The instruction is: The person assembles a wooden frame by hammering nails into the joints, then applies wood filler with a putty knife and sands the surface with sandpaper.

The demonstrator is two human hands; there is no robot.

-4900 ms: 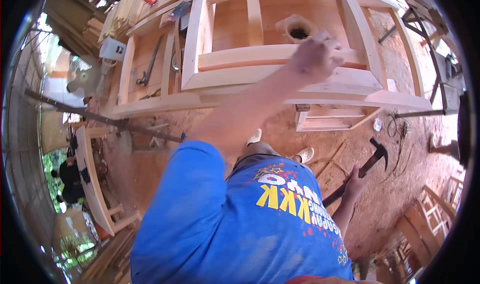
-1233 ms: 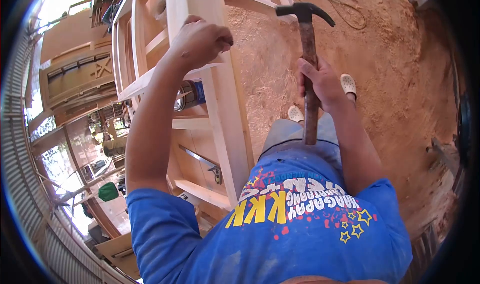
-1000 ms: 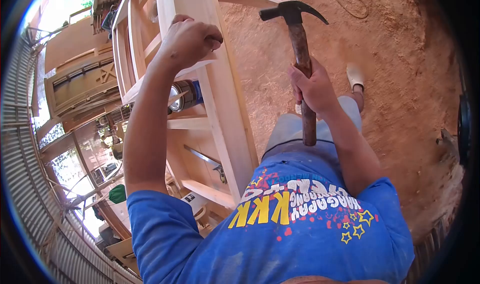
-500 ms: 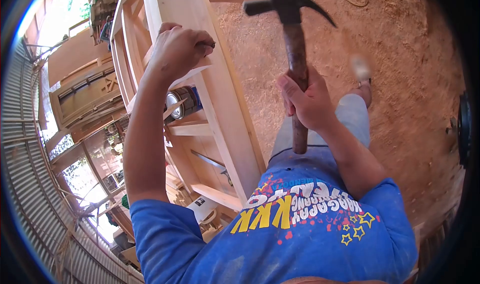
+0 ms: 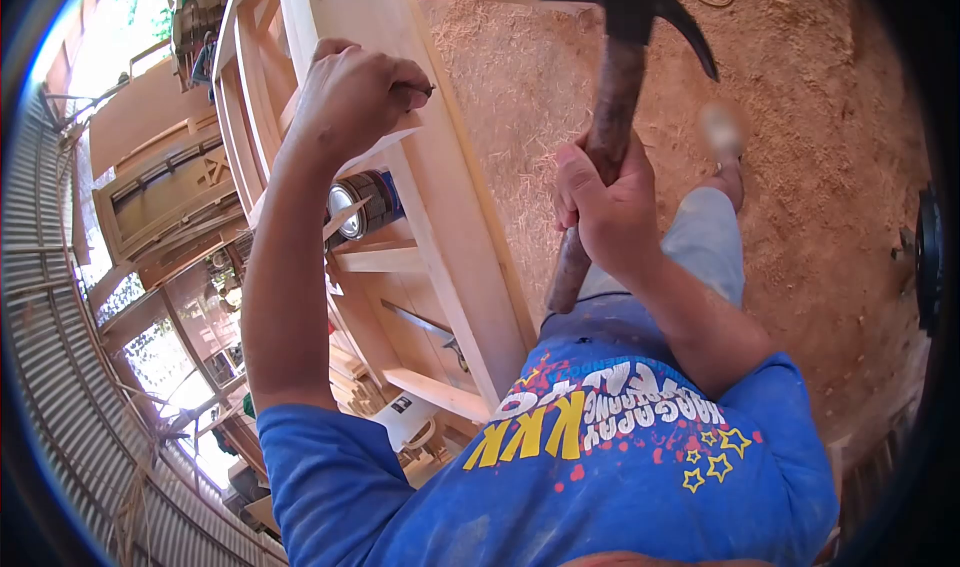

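Observation:
My left hand (image 5: 360, 97) is closed in a pinch above the top of a pale wooden frame (image 5: 455, 207). The dark tip of what looks like a nail (image 5: 430, 91) sticks out from its fingers. My right hand (image 5: 610, 202) is wrapped around the handle of a claw hammer (image 5: 615, 92), to the right of the frame. The hammer's dark head is raised at the top of the view, claw to the right, and its handle slants down toward my waist.
A metal can (image 5: 366, 205) sits within the frame beside my left forearm. Lower down, a metal blade (image 5: 415, 319) lies among the timbers. Wooden panels (image 5: 165, 202) stand at the left by a corrugated wall (image 5: 45, 267). Shavings cover the earth floor (image 5: 810, 167).
The hammer has tilted, its head swinging right and its handle end moving left. My left hand has stayed almost in place.

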